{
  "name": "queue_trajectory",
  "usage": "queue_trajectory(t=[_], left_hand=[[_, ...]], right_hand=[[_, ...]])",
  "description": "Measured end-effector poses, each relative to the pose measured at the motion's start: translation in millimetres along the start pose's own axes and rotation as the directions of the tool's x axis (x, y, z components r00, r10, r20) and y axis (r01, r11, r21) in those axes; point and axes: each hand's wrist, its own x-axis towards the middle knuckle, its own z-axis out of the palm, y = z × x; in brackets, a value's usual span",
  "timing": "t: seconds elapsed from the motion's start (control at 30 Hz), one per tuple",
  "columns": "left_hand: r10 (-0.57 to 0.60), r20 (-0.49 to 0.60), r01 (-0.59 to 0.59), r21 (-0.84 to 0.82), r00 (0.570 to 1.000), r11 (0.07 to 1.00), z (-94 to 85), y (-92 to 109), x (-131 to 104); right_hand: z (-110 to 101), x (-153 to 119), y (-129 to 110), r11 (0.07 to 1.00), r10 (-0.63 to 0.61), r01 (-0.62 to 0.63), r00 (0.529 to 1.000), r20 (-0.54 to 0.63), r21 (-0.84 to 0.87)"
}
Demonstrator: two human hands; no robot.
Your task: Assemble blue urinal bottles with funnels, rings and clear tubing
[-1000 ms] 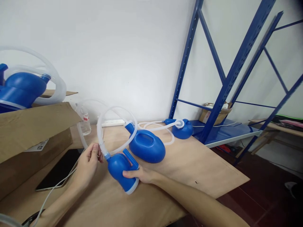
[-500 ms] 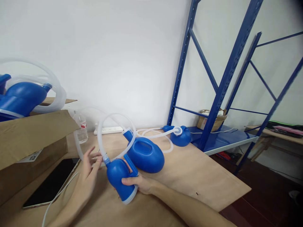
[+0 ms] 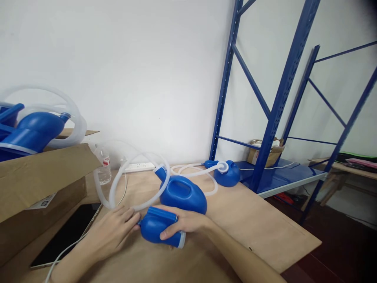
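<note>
My right hand (image 3: 184, 222) is wrapped around a blue plastic urinal cup (image 3: 154, 227), which lies on its side just above the table. Its white-rimmed end points right and its flat handle faces up. My left hand (image 3: 118, 230) is closed at the cup's narrow neck, over the hose joint, and its fingers hide the connector. From there a clear hose (image 3: 114, 186) loops up and behind. A blue urinal bottle (image 3: 182, 192) with a grip hole lies just beyond my right hand, its capped neck showing through the loop.
An open carton (image 3: 44, 177) with more blue urinals (image 3: 44, 127) and hoses stands left. Near it are a black tablet (image 3: 67, 232), a water bottle (image 3: 104, 169) and a power strip (image 3: 140, 167). Another blue bottle (image 3: 228, 175) sits before the blue rack (image 3: 272, 114).
The cup has turned from upright-tilted to lying sideways, its neck now pointing left. My left hand, spread beside the neck before, has moved right and closed on the joint.
</note>
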Motion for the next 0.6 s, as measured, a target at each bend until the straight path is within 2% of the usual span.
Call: queue_trajectory(t=[0.07,0.13,0.2,0.27,0.37,0.43,0.53,0.57,0.6], left_hand=[[-0.038,0.044,0.040,-0.045,0.998,0.998,3.1,3.2,-2.9],[-0.098,0.073,0.105,-0.097,0.993,0.990,4.7,4.6,-4.2],[-0.193,0.102,0.207,-0.153,0.976,0.966,5.6,4.4,-4.9],[-0.303,0.137,0.327,-0.212,0.943,0.921,7.3,3.4,-6.3],[-0.424,0.152,0.450,-0.328,0.893,0.830,11.4,0.6,-9.0],[-0.493,0.188,0.522,-0.437,0.850,0.733,12.6,-2.0,-8.8],[-0.595,0.353,0.676,-0.544,0.722,0.497,8.8,-4.2,-4.3],[-0.610,0.369,0.694,-0.553,0.701,0.462,6.6,-4.0,-2.6],[-0.617,0.335,0.677,-0.561,0.712,0.476,4.3,-3.1,-1.2]], right_hand=[[-2.4,-4.5,-4.7,0.965,-0.035,0.032,0.999,-0.009,-0.259],[-2.8,-7.3,-7.3,0.841,-0.125,0.117,0.992,0.020,-0.529],[-0.7,-8.1,-7.5,0.630,-0.233,0.206,0.970,0.072,-0.748],[2.9,-7.4,-5.1,0.380,-0.313,0.224,0.944,0.103,-0.897],[6.7,-3.4,2.7,0.036,-0.381,0.134,0.918,0.111,-0.990],[7.2,1.2,9.3,-0.133,-0.422,0.102,0.894,0.149,-0.986],[6.6,9.3,18.9,-0.278,-0.501,0.079,0.839,0.214,-0.957],[6.5,11.5,21.3,-0.290,-0.521,0.074,0.824,0.223,-0.954],[6.5,13.1,23.1,-0.280,-0.534,0.072,0.817,0.218,-0.957]])
